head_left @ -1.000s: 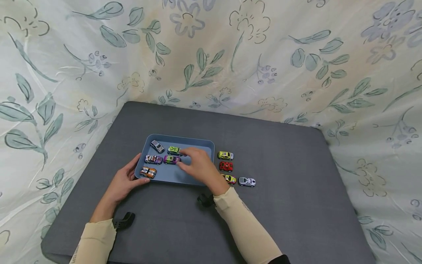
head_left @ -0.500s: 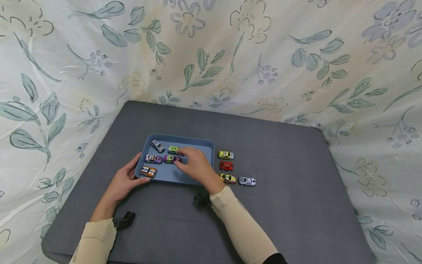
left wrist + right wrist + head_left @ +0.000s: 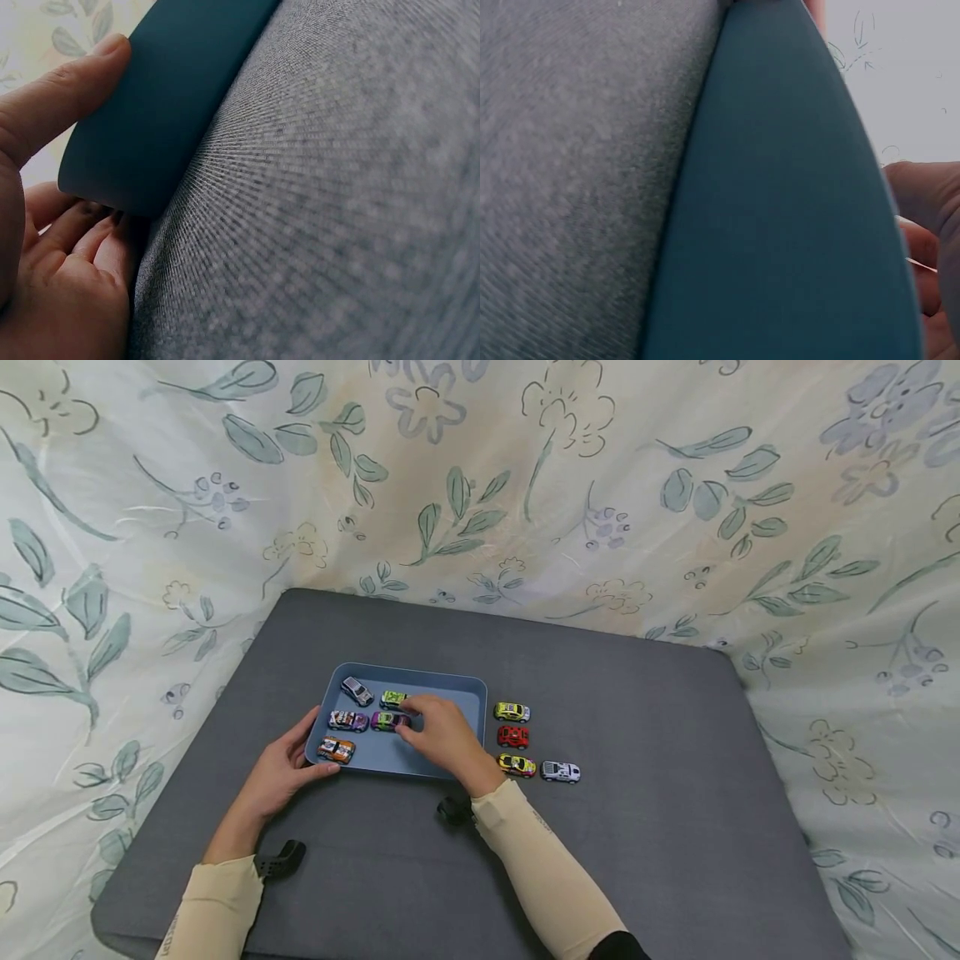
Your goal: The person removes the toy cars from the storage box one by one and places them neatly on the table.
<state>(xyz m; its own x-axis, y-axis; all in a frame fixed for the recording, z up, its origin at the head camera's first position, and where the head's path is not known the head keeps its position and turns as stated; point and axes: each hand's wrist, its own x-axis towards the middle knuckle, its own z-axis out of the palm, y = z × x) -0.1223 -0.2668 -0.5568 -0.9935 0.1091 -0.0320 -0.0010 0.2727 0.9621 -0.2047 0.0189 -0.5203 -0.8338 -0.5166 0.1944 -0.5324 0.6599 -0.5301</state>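
Note:
A blue-grey tray (image 3: 450, 681) lies on the table with several toy cars in it. My left hand (image 3: 279, 777) grips its near left corner, thumb on the front wall and fingers round the side; the left wrist view shows this thumb (image 3: 75, 86) against the wall. Over the tray's middle, my right hand (image 3: 444, 733) pinches the right end of a purple and green toy car (image 3: 386, 721), fingertips beside a green toy car (image 3: 392, 699). The tray wall hides these fingertips in the right wrist view. Silver (image 3: 357, 691), white-purple (image 3: 348, 720) and orange (image 3: 336, 749) toy cars lie further left.
Right of the tray, on the dark grey table (image 3: 660, 827), stand a yellow toy car (image 3: 512, 712), a red one (image 3: 513, 737), a yellow-red one (image 3: 517, 766) and a white one (image 3: 560, 772). A floral curtain (image 3: 480, 460) hangs behind.
My right hand has shifted slightly left, and its thumb and fingers have come closer to the purple and green toy car. The left hand and tray stay in place.

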